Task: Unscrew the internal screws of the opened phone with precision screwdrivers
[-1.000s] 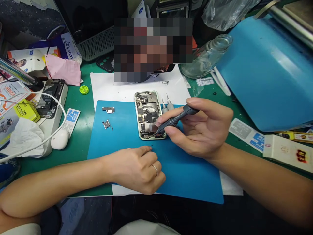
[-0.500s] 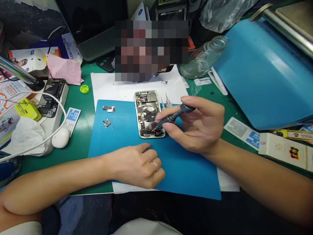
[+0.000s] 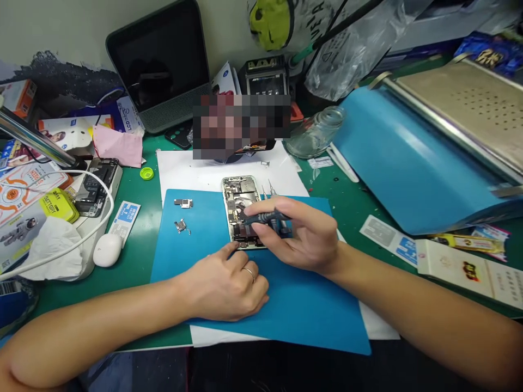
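Observation:
An opened phone (image 3: 241,202) lies face-up with its inner parts showing, partly on a blue mat (image 3: 196,239). My right hand (image 3: 304,231) is closed around a dark grey screwdriver (image 3: 267,217), pinched between thumb and forefinger above the phone's middle; its tip is hard to make out. With its forefinger stretched to the phone's lower edge, my left hand (image 3: 229,286) rests on the mat. Its other fingers are loosely curled and nothing shows in them. Beyond my right fingers stand the tips of two fine tools (image 3: 272,188), partly hidden.
Small metal phone parts (image 3: 183,203) and a little board (image 3: 180,225) lie left on the mat. A glass jar (image 3: 316,130) leans behind. At the right are a blue sheet (image 3: 379,169) and a cigarette box (image 3: 461,267). A white cable (image 3: 108,188) arcs at the left.
The camera view has tilted upward. My right hand has moved from the phone's lower end to over its middle, and my left forefinger has come up to its bottom edge.

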Tool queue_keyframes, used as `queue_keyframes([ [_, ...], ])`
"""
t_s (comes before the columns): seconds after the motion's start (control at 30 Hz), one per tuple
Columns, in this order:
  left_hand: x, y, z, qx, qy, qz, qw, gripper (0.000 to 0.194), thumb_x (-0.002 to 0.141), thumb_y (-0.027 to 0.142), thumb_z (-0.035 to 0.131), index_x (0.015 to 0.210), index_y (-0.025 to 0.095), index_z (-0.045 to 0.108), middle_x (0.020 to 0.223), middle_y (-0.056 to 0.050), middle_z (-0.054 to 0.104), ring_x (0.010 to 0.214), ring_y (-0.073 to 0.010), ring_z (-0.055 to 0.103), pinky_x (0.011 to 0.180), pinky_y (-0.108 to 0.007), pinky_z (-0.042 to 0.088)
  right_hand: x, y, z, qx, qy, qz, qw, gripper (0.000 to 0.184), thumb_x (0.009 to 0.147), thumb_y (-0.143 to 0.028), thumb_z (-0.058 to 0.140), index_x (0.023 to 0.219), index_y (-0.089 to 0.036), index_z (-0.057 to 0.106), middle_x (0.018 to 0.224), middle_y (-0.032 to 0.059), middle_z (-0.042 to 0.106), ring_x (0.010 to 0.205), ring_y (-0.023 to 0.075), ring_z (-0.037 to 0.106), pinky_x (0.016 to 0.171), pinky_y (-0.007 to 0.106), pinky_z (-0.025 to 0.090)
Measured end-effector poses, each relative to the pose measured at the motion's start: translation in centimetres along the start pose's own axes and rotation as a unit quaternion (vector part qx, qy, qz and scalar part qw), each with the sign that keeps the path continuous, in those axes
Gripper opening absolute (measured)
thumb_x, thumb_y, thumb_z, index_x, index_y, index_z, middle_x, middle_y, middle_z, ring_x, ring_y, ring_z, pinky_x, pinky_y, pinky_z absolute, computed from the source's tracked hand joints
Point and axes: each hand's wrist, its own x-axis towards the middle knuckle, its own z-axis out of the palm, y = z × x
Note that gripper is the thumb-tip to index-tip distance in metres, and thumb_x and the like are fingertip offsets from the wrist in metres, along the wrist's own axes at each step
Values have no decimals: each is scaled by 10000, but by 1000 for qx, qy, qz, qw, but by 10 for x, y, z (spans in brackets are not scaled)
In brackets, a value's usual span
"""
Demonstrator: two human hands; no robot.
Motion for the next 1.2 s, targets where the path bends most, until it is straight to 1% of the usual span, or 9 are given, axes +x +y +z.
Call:
queue_keyframes([
  [0.07,0,0,0,2,-8,2,1000,304,999,326,517,744,180,594,669,-25,621,615,-200,605,788,-415,580,-1,0,-3,6,-6,-16,1000,849,849,-17,677,1592,-258,344,1031,88,781,857,232,779,740,366,685],
  [0.17,1,0,-1,3,-15,3,1000,290,991,322,526,750,177,596,682,-31,631,627,-204,614,787,-413,586,-3,-4,-4,8,-37,-8,999,829,860,-8,660,1591,-209,325,1041,115,777,862,237,775,734,373,686],
  [0.27,1,0,0,4,-17,2,1000,298,986,331,534,740,175,598,679,-36,638,638,-209,624,802,-415,592,-5,-6,-3,9,-60,0,998,805,867,-9,663,1574,-199,328,1055,119,770,874,229,770,742,371,686],
  [0.43,0,2,1,17,-30,-8,999,368,997,360,521,687,177,597,630,-45,644,592,-206,625,842,-427,600,-7,-7,-3,8,-73,58,996,702,918,-40,614,1537,-242,351,1081,89,759,902,197,768,754,331,685],
  [0.57,-1,4,1,15,-45,-8,999,407,985,428,551,671,176,606,605,-48,646,563,-207,625,869,-436,600,-5,-8,-4,6,-64,54,996,674,909,-40,629,1508,-227,382,1064,79,759,917,190,774,750,294,682],
  [0.7,-1,4,2,7,-59,-9,998,450,972,504,567,669,176,618,594,-46,643,566,-213,635,885,-437,595,-6,-8,-3,27,-67,69,995,644,920,-58,628,1492,-242,398,1063,66,756,929,185,773,784,301,686],
  [0.87,-1,4,1,5,-59,-7,998,456,978,502,557,665,177,619,592,-44,643,559,-215,637,874,-435,591,-11,-7,-2,37,-76,65,994,726,918,-51,633,1540,-274,332,1092,57,748,948,181,769,771,311,695],
  [1.03,0,4,1,3,-58,-6,998,442,970,498,573,673,174,624,596,-43,646,561,-215,642,863,-434,592,-12,-7,-2,43,-73,58,995,750,898,-28,649,1549,-244,344,1090,75,746,942,192,766,793,339,696],
  [1.2,1,3,1,-1,-56,-4,998,441,951,512,600,669,174,628,596,-42,647,558,-213,639,860,-430,596,-13,-6,-2,48,-79,58,994,799,892,-18,653,1569,-279,319,1114,64,749,969,186,764,784,320,692],
])
